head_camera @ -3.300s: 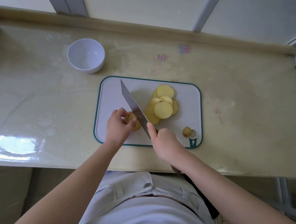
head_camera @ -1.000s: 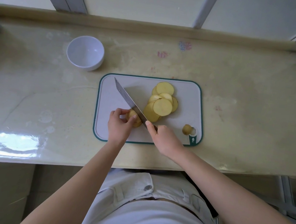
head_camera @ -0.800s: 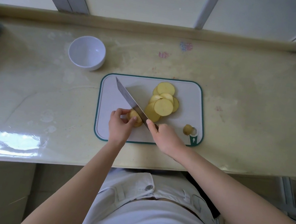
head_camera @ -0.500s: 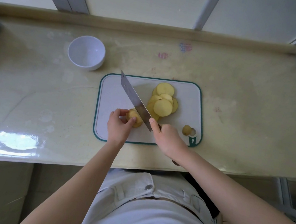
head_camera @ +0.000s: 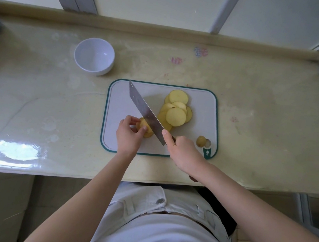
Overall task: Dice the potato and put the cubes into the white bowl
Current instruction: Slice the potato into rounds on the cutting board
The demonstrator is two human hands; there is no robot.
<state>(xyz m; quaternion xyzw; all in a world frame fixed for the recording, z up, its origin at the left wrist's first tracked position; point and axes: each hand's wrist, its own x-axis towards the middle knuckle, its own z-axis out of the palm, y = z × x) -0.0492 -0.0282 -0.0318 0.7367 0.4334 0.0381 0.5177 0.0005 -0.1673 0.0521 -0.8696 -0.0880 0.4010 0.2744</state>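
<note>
Seen from the head camera, a person stands at a pale yellow counter (head_camera: 257, 113), working over a white cutting board (head_camera: 120, 103) with a green rim; the left hand (head_camera: 128, 135) curls its fingers and thumb round the uncut potato (head_camera: 146, 130) at the board's near left, pinning it to the surface; the right hand (head_camera: 182, 154) grips the handle of a cleaver (head_camera: 145, 111), index finger laid against the blade, which slants from near right to far left across the potato's right side; a heap of overlapping round potato slices (head_camera: 176, 111) lies just right of the blade; a small end piece (head_camera: 201, 141) sits by the board's near right corner; the white bowl (head_camera: 94, 56) stands on the counter beyond the board's far left corner, apart from both hands.
</note>
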